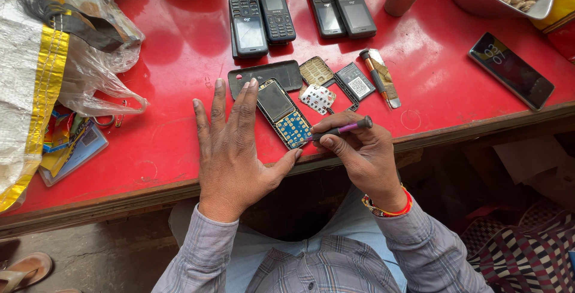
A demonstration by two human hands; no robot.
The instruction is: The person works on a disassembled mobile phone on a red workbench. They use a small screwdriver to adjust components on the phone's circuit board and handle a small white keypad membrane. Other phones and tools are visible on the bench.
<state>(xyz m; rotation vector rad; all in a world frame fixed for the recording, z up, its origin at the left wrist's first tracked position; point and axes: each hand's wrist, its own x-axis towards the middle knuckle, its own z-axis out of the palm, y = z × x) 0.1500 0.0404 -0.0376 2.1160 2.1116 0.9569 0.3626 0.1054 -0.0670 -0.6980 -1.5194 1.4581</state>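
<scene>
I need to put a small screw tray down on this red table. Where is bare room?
Bare red table lies between the plastic bag and the keypad phones, and right of the brush toward the smartphone. It is crowded around the opened phone and both hands.

Bright daylight, glare patches on the red table, sharp focus.
</scene>
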